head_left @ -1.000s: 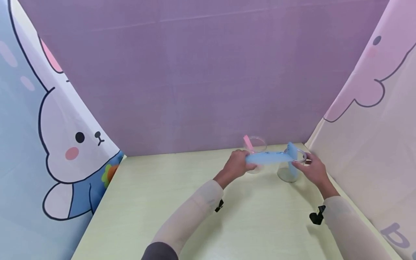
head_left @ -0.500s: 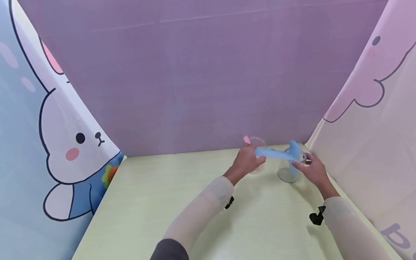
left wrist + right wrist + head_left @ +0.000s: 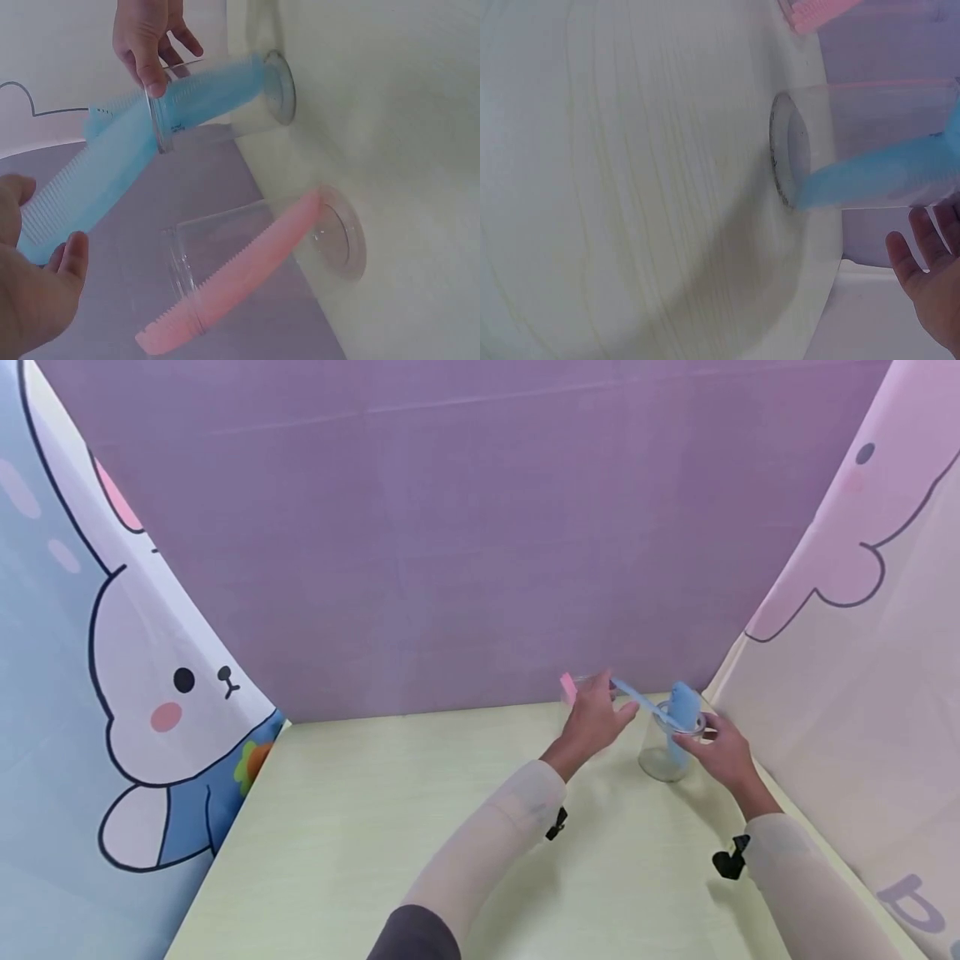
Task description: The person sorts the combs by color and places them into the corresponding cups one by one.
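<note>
My left hand [image 3: 592, 722] holds a light blue comb [image 3: 90, 184] by one end. The comb slants down, its other end at the mouth of a clear glass cup [image 3: 660, 767]. Inside that cup leans a second blue comb [image 3: 221, 90], its upper end sticking out above the rim. The cup stands upright on the table, and my right hand [image 3: 723, 756] grips it at the rim, thumb toward the near side. Behind my left hand, a pink comb [image 3: 244, 281] leans in another clear cup [image 3: 349, 244]. In the head view my left hand hides most of that cup.
The pale table [image 3: 360, 827] meets a purple cloth wall [image 3: 450, 543] close behind both cups. A light printed side wall [image 3: 847, 718] rises near my right arm. Another side wall with a rabbit print [image 3: 150, 710] stands at the left.
My left hand has moved right, toward the gripped cup. The blue comb in it has turned from nearly level to slanting down into the cup's mouth. My right hand stays at the rim.
</note>
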### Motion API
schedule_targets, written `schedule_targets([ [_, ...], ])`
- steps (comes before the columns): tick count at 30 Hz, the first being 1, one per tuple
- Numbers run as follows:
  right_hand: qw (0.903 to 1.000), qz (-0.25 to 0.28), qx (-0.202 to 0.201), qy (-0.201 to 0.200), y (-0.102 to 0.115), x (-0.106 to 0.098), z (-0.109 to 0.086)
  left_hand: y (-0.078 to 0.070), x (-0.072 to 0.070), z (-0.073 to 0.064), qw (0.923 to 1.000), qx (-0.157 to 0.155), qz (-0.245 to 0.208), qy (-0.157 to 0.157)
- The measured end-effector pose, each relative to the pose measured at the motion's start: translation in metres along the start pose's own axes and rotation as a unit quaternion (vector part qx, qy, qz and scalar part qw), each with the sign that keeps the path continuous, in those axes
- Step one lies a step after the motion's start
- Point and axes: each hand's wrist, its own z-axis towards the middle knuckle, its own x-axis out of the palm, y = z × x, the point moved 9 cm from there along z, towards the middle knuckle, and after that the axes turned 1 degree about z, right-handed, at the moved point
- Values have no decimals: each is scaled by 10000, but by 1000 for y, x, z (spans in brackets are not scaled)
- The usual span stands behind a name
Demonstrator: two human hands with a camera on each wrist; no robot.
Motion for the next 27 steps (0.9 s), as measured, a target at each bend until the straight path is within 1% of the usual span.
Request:
schedule_targets([
  [2,10000,11,-10,-9,1,0,0,-2,8,2,9992,-35,108,384],
  [4,10000,24,-15,-16,1,0,-1,-4,16,2,9966,-30,263,776],
  [6,10000,46,-23,7,2,1,-1,-5,22,2,9938,10,295,1068],
  [8,10000,76,-27,44,2,2,-1,-8,25,1,9914,101,208,1292],
  [10,10000,66,-23,63,1,2,-1,-11,29,0,9891,198,205,1448],
  [12,10000,47,-32,41,0,1,0,-15,32,1,9867,219,387,1565],
  [14,10000,23,-41,11,-1,0,0,-19,34,3,9846,230,640,1610],
  [16,10000,15,-46,-17,-1,-1,1,-23,35,6,9838,205,801,1589],
  [18,10000,14,-52,-28,0,-1,1,-26,37,8,9846,210,679,1595],
  [21,10000,-4,-41,-14,0,-1,1,-32,43,8,9831,422,343,1747],
  [23,10000,-27,-21,5,0,-1,1,-35,48,6,9783,603,275,1961],
  [24,10000,-36,-15,18,0,-1,1,-37,50,5,9754,711,311,2065],
  [27,10000,-53,-36,46,2,-1,1,-39,52,1,9672,902,636,2288],
])
